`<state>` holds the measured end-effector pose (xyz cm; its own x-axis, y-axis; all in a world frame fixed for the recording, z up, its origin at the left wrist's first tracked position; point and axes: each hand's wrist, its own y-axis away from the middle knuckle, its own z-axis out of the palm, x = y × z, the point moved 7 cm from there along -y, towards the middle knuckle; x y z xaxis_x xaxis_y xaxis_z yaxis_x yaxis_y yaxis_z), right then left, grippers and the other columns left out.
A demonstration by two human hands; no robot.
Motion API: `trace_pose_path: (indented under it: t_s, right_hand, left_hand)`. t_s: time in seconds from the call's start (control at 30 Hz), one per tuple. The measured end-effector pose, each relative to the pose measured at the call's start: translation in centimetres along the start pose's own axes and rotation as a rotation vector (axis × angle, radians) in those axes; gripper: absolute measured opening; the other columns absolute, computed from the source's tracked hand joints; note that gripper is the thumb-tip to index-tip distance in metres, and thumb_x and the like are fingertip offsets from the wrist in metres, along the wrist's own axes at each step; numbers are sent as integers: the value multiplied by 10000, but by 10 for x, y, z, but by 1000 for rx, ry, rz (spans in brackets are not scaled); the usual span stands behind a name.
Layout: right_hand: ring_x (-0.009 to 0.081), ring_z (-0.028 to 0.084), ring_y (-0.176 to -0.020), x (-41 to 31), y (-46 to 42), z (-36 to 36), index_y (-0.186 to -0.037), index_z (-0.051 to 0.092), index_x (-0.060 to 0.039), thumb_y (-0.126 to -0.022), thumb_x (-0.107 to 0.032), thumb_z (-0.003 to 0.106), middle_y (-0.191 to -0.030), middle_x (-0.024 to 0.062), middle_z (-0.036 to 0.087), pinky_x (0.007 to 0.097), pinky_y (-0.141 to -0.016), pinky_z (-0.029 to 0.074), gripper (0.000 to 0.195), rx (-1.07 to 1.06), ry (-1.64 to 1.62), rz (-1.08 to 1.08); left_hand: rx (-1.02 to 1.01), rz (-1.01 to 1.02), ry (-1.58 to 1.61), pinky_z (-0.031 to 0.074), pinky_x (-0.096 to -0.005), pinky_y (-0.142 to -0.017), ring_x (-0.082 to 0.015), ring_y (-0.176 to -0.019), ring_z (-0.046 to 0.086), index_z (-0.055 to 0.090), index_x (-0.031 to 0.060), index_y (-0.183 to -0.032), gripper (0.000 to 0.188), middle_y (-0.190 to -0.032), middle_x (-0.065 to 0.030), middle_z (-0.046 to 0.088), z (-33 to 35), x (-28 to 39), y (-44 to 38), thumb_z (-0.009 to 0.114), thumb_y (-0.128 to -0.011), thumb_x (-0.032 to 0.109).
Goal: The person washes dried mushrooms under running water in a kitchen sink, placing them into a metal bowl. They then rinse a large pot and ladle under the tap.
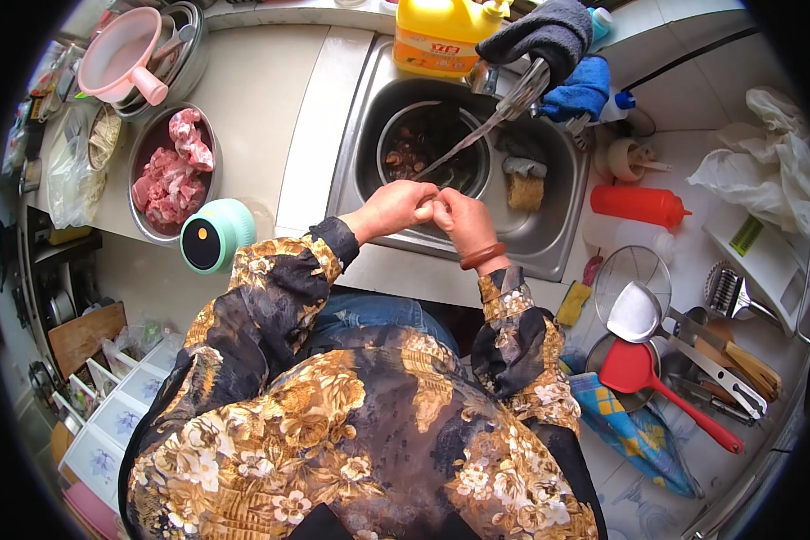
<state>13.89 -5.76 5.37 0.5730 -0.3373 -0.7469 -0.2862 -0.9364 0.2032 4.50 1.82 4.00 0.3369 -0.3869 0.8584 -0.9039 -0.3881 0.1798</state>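
My left hand (399, 208) and my right hand (464, 221) meet at the fingertips over the front edge of a steel sink (516, 233). The fingers of both are curled and pinched together; anything small between them is hidden. Just beyond them, in the sink, sits a round metal basin (381, 138) holding dark water. Brown pieces that look like mushrooms (405, 150) lie in its left part. From the faucet (532, 82) a stream of water (466, 140) runs slantwise into the basin. A reddish-brown bangle is on my right wrist.
Left on the counter are a metal bowl (217, 169) of raw meat (172, 179), a mint-green device (233, 233) and a pink ladle (123, 57). A scrubbing sponge (525, 192) lies in the sink. To the right are a red squeeze bottle (638, 206), a wire skimmer (631, 260) and a red spatula (628, 366).
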Motion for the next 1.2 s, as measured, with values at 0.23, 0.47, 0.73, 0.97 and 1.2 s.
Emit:
trace_pose_path:
  t_s: [0.23,0.47,0.73,0.97,1.2]
  right_hand:
    - [94,571,-684,4,3,4,-914,621,-6,-942,-226,542,-743,23,629,258,-629,463,236,-107,-400,105]
    - [120,574,-716,9,5,3,-882,615,-1,-908,-231,561,-754,67,619,273,-668,463,237,-167,-588,209]
    - [307,643,-733,-3,1,-8,-918,629,-18,-899,-282,544,-801,179,655,357,-662,489,278,-54,-236,60]
    - [346,634,-747,-10,2,-10,-896,628,-21,-895,-294,538,-806,197,648,380,-663,488,288,-39,-77,72]
    - [351,611,-700,6,3,1,-872,623,-16,-873,-272,570,-767,199,630,373,-649,483,262,4,-397,169]
  left_hand:
    - [-29,-37,209,484,-344,-660,-237,-673,602,608,2,-864,169,-709,-136,596,-2,4,1,540,-836,154]
    - [4,16,359,483,-329,-673,-195,-705,601,622,-13,-958,240,-759,-123,620,-3,5,5,529,-841,175]
    - [-167,-189,838,391,-199,-605,-55,-659,439,585,49,-1007,230,-783,30,521,11,-6,10,458,-971,237]
    - [-86,-186,658,387,-202,-592,-50,-655,433,556,76,-921,239,-768,26,508,9,-1,13,454,-983,282]
    - [58,-79,529,434,-255,-615,-87,-661,495,531,44,-831,270,-728,12,540,5,5,9,458,-967,266]
